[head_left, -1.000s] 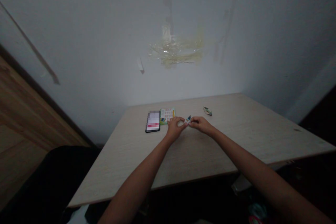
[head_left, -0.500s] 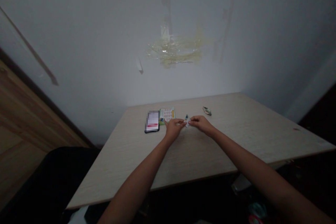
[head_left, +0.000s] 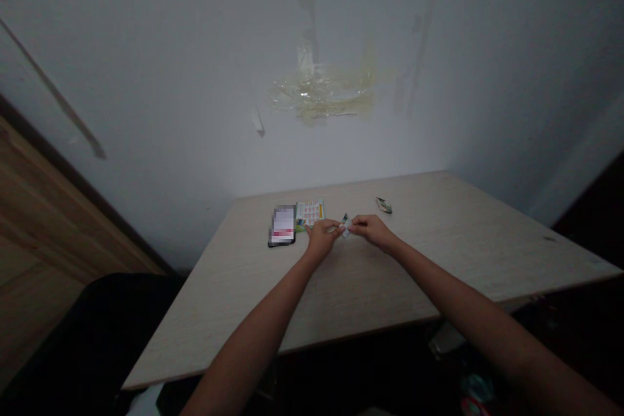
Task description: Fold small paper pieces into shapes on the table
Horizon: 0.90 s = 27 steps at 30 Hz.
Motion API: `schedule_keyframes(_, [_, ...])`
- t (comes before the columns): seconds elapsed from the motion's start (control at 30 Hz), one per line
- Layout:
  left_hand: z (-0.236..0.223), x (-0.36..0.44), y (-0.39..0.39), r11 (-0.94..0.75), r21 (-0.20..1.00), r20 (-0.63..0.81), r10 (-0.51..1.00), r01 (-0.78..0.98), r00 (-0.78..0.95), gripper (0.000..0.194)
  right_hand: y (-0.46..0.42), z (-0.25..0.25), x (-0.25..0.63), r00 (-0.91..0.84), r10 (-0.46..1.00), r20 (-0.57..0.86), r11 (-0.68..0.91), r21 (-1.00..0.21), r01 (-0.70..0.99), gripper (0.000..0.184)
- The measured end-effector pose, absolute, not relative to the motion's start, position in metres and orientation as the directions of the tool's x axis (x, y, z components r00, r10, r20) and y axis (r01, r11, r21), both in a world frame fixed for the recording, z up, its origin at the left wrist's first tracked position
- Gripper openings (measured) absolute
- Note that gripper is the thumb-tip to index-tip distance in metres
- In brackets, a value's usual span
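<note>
A small folded piece of printed paper [head_left: 346, 226], whitish with dark green parts, is held above the table between both hands. My left hand [head_left: 322, 236] is closed, pinching its left side with thumb and fingers. From the right, my right hand [head_left: 371, 229] pinches the opposite side. The folds are too small to make out clearly. Just behind my left hand lies a printed sheet [head_left: 311, 209] with rows of small pictures and a green edge, partly hidden by the hand. A phone [head_left: 283, 226] with a lit, blurred screen lies at the sheet's left.
Another small folded paper [head_left: 383, 205] lies farther back on the pale wooden table [head_left: 234, 299]. Behind the table rises a wall [head_left: 195, 110] with yellowed tape [head_left: 322, 94] on it. A dark object [head_left: 117, 325] stands left of the table.
The folded paper has turned slightly between my fingers, and more of its printed face shows. Both hands stay almost in place.
</note>
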<state>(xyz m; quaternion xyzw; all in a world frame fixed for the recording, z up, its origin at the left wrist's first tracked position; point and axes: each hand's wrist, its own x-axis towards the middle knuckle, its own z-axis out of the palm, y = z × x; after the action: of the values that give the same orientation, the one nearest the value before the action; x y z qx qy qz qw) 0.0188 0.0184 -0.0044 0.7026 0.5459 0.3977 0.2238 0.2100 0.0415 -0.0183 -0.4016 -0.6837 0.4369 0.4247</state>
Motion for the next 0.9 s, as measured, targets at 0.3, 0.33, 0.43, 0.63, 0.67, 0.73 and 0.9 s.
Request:
schedule_keyframes(0.3, [-0.0027,0.0182,0.0204,-0.338,0.719,0.345,0.932,0.607,0.111,0.016,0.0444,-0.0230,0.2097,-0.334,0.916,0.225,0.293,-0.941,0.169,0.032])
schedule_keyframes(0.33, [-0.0027,0.0181,0.0210,-0.344,0.718,0.349,0.930,0.605,0.114,0.015,0.0447,-0.0234,0.2098,-0.334,0.916,0.221,0.288,-0.943,0.166,0.032])
schedule_keyframes(0.43, [-0.0038,0.0181,0.0227,-0.357,0.722,0.358,0.926,0.593,0.122,0.014,0.0445,-0.0229,0.2099,-0.341,0.916,0.211,0.277,-0.948,0.156,0.032])
schedule_keyframes(0.63, [-0.0083,0.0189,0.0249,-0.339,0.734,0.361,0.929,0.588,0.084,0.012,0.0434,-0.0214,0.2095,-0.344,0.916,0.207,0.265,-0.955,0.130,0.029])
schedule_keyframes(0.67, [-0.0088,0.0190,0.0252,-0.336,0.735,0.359,0.930,0.589,0.082,0.012,0.0437,-0.0216,0.2094,-0.342,0.916,0.209,0.266,-0.955,0.129,0.029])
schedule_keyframes(0.73, [-0.0093,0.0189,0.0257,-0.332,0.736,0.354,0.932,0.590,0.084,0.012,0.0442,-0.0219,0.2095,-0.343,0.915,0.211,0.268,-0.955,0.129,0.029])
schedule_keyframes(0.9, [-0.0092,0.0180,0.0265,-0.331,0.735,0.350,0.933,0.592,0.087,0.012,0.0431,-0.0209,0.2098,-0.364,0.911,0.195,0.256,-0.958,0.128,0.030])
